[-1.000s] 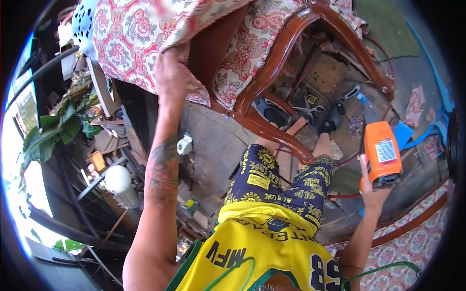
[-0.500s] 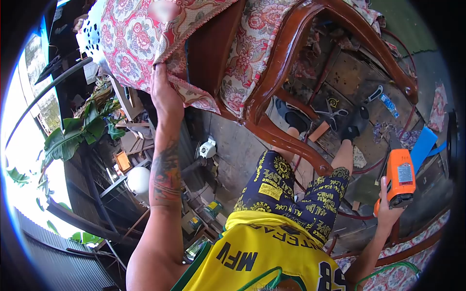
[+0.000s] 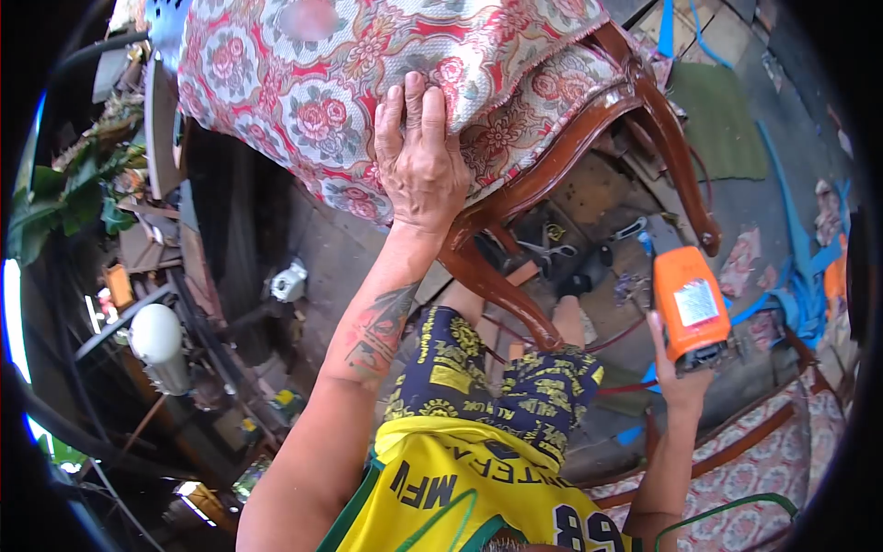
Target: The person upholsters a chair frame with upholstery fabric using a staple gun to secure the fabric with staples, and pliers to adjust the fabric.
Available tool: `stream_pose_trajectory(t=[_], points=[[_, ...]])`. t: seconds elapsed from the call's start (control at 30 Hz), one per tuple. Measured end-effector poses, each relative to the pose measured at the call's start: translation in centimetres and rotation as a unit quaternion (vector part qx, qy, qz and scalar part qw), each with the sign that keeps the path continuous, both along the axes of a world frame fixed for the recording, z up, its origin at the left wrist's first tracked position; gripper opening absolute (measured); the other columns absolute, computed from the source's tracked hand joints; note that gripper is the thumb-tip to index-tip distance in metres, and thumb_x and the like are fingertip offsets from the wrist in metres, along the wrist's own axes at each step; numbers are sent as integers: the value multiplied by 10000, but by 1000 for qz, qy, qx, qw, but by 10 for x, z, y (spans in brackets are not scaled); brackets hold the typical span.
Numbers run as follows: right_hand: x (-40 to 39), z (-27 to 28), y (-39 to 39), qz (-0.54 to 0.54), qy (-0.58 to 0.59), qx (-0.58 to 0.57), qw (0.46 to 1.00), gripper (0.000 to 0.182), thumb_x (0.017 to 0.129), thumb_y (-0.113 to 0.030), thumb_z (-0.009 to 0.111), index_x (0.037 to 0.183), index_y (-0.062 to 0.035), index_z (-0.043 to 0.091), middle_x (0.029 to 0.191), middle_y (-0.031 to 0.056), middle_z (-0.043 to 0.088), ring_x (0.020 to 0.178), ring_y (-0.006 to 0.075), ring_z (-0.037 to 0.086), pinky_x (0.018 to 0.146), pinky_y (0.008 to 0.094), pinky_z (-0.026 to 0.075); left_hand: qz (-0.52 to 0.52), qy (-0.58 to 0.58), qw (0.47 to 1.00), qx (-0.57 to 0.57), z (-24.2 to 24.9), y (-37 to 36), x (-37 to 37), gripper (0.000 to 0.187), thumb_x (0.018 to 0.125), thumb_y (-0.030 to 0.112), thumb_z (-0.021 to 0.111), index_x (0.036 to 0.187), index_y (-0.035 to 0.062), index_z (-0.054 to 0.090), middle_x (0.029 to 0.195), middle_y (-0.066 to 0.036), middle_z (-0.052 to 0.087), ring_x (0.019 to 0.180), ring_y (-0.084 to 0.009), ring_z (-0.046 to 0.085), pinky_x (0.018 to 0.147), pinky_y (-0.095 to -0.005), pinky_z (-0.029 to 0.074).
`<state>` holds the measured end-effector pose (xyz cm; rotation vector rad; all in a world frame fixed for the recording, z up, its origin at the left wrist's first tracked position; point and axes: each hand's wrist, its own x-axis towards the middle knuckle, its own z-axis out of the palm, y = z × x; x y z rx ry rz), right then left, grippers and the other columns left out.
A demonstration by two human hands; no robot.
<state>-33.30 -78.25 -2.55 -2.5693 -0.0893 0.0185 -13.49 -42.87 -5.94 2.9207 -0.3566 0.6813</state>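
Note:
My left hand (image 3: pixel 421 175) lies flat on floral upholstery fabric (image 3: pixel 317 124), fingers stretched out. Red and pink roses pattern the cloth, which drapes over the seat of a chair with a glossy brown wooden frame (image 3: pixel 552 152). One curved chair leg (image 3: pixel 510 299) points toward my knees. On the right, my right hand (image 3: pixel 681 386) is wrapped around an orange staple gun (image 3: pixel 692 299), held away from the chair with its dark nose pointing up in the view. The tool's body hides part of that hand's fingers.
Scissors (image 3: pixel 552 249) and a utility knife (image 3: pixel 631 228) lie on the littered floor near my feet. Blue strapping (image 3: pixel 800 299) and a red hose (image 3: pixel 621 339) run along the right. More floral upholstery (image 3: pixel 736 469) is at lower right. A white round object (image 3: pixel 156 333) stands left.
My left hand has gone from gripping the fabric's edge to lying flat on top of it. The fabric flap now covers the opening in the chair. The staple gun remains in my right hand.

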Motion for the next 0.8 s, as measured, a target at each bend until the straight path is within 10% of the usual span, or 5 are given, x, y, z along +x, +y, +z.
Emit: stream_pose_trajectory(t=[0.23, 0.5, 0.63, 0.8], points=[[87, 51, 62, 52, 45, 158, 985, 308, 802, 11, 854, 1083, 7, 728, 1103, 106, 724, 981, 245, 690, 893, 387, 528, 21, 18, 1000, -2, -10, -3, -6, 598, 893, 74, 684, 1452, 42, 475, 1556, -147, 501, 1428, -347, 426, 1183, -474, 346], [149, 43, 96, 209, -111, -55, 970, 527, 756, -46, 773, 1230, -275, 792, 1205, 47, 688, 1044, 256, 678, 921, 415, 525, 24, 10, 999, -34, -19, -4, -9, 615, 912, 164, 683, 1477, 79, 455, 1596, -91, 462, 1468, -293, 375, 1220, -449, 312], [178, 55, 143, 135, 15, 137, 981, 560, 722, -65, 784, 1240, -276, 778, 1179, 40, 693, 1044, 265, 681, 914, 419, 530, 27, 13, 999, -16, -20, -4, -9, 611, 927, 222, 666, 1486, 94, 453, 1622, -66, 434, 1497, -264, 345, 1239, -426, 284], [197, 65, 154, 233, -30, 10, 972, 450, 749, -36, 796, 1164, -210, 799, 1158, 56, 714, 990, 223, 699, 876, 388, 538, 29, 14, 998, -56, -25, -6, -10, 551, 946, 158, 559, 1485, 96, 458, 1640, -57, 418, 1522, -243, 337, 1263, -417, 257]])
